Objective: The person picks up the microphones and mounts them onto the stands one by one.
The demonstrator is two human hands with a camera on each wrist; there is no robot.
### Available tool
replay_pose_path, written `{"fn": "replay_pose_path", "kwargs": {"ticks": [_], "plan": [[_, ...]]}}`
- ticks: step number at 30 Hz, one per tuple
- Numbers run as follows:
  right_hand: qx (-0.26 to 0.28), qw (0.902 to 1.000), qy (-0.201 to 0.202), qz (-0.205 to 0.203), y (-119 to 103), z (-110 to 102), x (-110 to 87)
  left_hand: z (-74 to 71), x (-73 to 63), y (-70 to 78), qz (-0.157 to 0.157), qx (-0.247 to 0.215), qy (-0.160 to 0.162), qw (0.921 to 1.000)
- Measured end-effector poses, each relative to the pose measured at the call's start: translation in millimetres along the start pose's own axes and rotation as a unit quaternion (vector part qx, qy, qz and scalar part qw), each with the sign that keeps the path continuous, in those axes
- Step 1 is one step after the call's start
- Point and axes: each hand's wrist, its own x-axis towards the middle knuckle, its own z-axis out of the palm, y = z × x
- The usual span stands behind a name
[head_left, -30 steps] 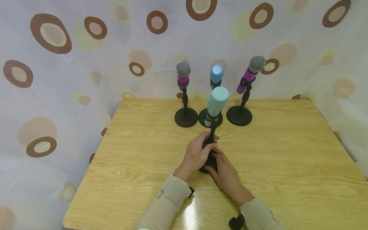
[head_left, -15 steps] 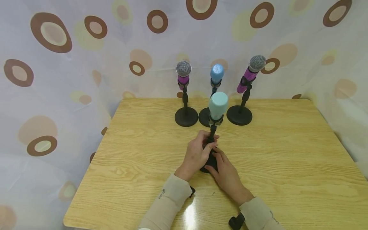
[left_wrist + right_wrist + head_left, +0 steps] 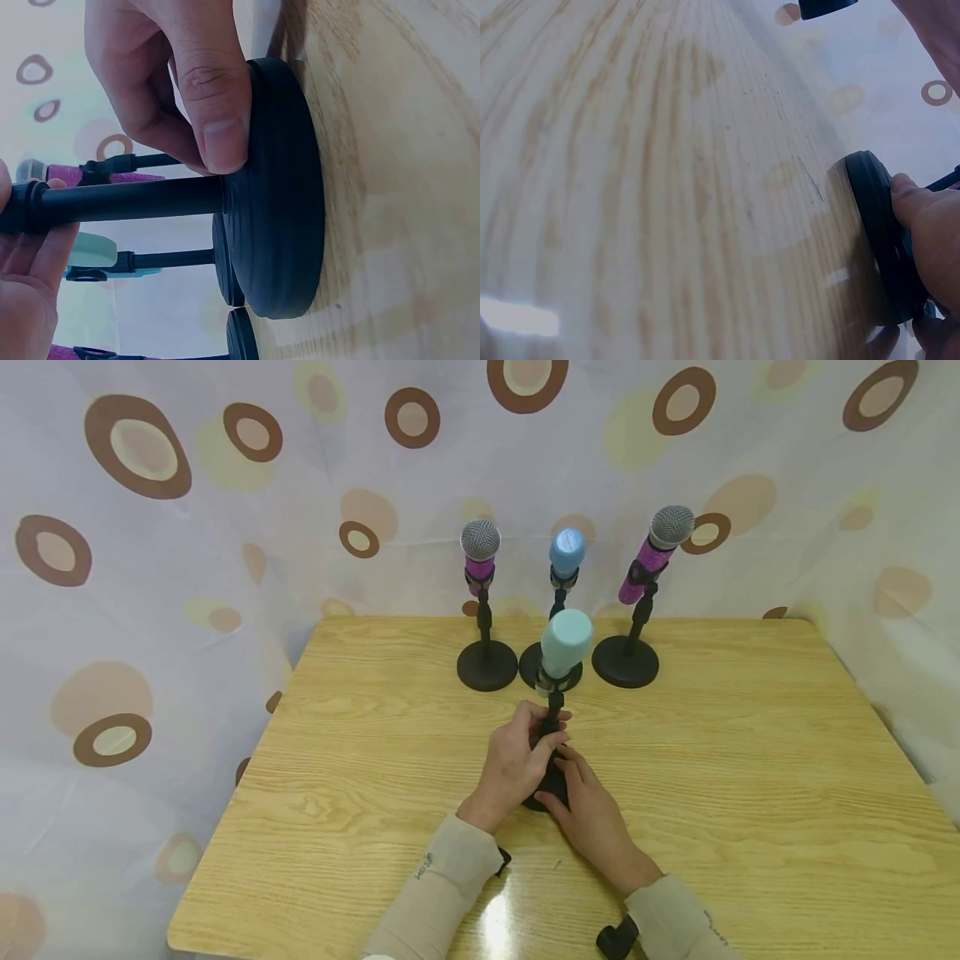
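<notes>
A desk microphone stand (image 3: pixel 135 201) with a round black base (image 3: pixel 281 202) stands near the middle of the table. A mint-green microphone (image 3: pixel 567 643) sits in the clip at its top. My left hand (image 3: pixel 513 764) grips the black pole, fingers and thumb around it. Low on the right side, my right hand (image 3: pixel 600 827) holds the base (image 3: pixel 881 240), its thumb on the upper face in both wrist views. Part of the pole and base is hidden behind my hands in the head view.
Behind stand three more black stands: one with a purple microphone (image 3: pixel 480 543) at left, one with a blue microphone (image 3: pixel 567 553), and one with a tilted purple microphone (image 3: pixel 654 556) at right. A patterned curtain (image 3: pixel 300 527) hangs behind the wooden table (image 3: pixel 360 735).
The mint-green microphone's head has come down and toward me in the head view, ending slightly left. Both hands have stayed almost where they were on the stand.
</notes>
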Motion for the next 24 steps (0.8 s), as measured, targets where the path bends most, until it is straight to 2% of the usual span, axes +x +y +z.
{"fn": "replay_pose_path", "kwargs": {"ticks": [8, 20, 24], "plan": [[0.001, 1.0, -0.003, 0.004, -0.3, 0.3, -0.1, 0.5, -0.2, 0.0, 0.029, 0.027, 0.012, 0.9992], [-0.001, 0.9999, -0.011, 0.012, -2.1, -0.9, -0.1, 2.4, -2.7, -0.2, 0.012, 0.016, 0.016, 0.9997], [-0.004, 1.0, -0.001, 0.003, -2.0, -0.8, -0.3, 2.8, -2.7, -0.7, 0.022, 0.023, 0.019, 0.9993]]}}
